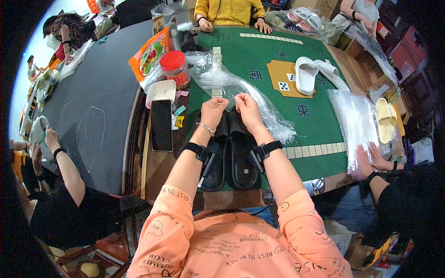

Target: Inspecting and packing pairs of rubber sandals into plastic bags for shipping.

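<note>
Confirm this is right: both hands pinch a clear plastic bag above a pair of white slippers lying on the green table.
Not quite. The head view shows the left hand and right hand pinching the clear bag above black slippers, not white; the white slippers lie farther off on the green table.

Two black slippers (230,155) are counted on the green worktop (320,125), two white slippers (315,74) farther off, and two pale yellow slippers (384,118) at the right. One red-lidded jar (175,68) and one black phone (161,125) are seen.
</note>
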`<act>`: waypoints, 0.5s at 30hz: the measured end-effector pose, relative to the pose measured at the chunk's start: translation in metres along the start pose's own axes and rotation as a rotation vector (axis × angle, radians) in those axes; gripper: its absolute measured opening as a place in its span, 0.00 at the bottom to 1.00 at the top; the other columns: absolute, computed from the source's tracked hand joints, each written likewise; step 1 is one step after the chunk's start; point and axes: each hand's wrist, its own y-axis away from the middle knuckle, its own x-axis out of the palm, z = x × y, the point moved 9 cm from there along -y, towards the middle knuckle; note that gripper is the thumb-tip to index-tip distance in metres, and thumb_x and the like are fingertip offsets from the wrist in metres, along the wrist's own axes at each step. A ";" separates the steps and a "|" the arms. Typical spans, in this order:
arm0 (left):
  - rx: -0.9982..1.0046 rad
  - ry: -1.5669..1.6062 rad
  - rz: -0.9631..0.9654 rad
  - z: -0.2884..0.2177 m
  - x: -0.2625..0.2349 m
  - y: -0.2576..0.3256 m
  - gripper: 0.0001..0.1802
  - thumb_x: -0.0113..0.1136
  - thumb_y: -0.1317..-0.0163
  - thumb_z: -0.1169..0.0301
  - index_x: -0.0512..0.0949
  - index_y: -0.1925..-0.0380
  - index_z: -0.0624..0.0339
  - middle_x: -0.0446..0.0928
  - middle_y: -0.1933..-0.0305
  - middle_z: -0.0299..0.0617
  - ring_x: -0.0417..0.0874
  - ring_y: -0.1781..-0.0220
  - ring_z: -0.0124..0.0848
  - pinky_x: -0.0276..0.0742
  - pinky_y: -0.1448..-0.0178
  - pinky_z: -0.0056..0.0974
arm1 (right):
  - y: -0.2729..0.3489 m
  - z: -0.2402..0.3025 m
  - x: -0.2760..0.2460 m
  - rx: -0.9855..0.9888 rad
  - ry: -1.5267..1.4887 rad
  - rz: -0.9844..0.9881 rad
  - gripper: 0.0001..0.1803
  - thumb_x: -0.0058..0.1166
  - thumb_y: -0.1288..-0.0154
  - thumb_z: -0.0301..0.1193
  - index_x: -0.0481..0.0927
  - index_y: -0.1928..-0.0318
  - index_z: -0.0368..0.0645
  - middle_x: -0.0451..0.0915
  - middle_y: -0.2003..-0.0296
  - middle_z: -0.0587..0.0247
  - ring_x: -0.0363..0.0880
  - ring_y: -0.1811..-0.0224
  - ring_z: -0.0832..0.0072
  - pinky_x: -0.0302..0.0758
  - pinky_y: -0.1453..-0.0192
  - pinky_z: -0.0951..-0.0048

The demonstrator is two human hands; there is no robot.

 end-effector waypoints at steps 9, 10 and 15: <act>0.738 -0.797 -0.140 -0.087 0.025 0.020 0.06 0.57 0.52 0.75 0.77 0.71 0.60 0.77 0.67 0.45 0.76 0.61 0.42 0.69 0.56 0.41 | 0.000 -0.003 -0.004 0.013 0.048 -0.040 0.07 0.48 0.37 0.30 0.72 0.66 0.38 0.72 0.79 0.70 0.66 0.78 0.84 0.64 0.73 0.80; 0.694 -0.759 -0.094 -0.086 0.029 0.018 0.07 0.57 0.54 0.74 0.78 0.71 0.59 0.76 0.66 0.49 0.75 0.58 0.46 0.68 0.53 0.45 | 0.000 -0.004 -0.004 0.013 0.046 -0.039 0.07 0.48 0.37 0.30 0.72 0.66 0.38 0.72 0.79 0.70 0.66 0.78 0.84 0.64 0.73 0.80; 0.323 -0.395 0.014 -0.040 0.024 0.009 0.06 0.54 0.47 0.77 0.74 0.67 0.62 0.78 0.72 0.50 0.82 0.69 0.40 0.75 0.65 0.36 | 0.000 -0.005 -0.005 -0.030 0.070 -0.075 0.08 0.48 0.37 0.30 0.72 0.66 0.36 0.74 0.76 0.67 0.69 0.75 0.82 0.67 0.70 0.79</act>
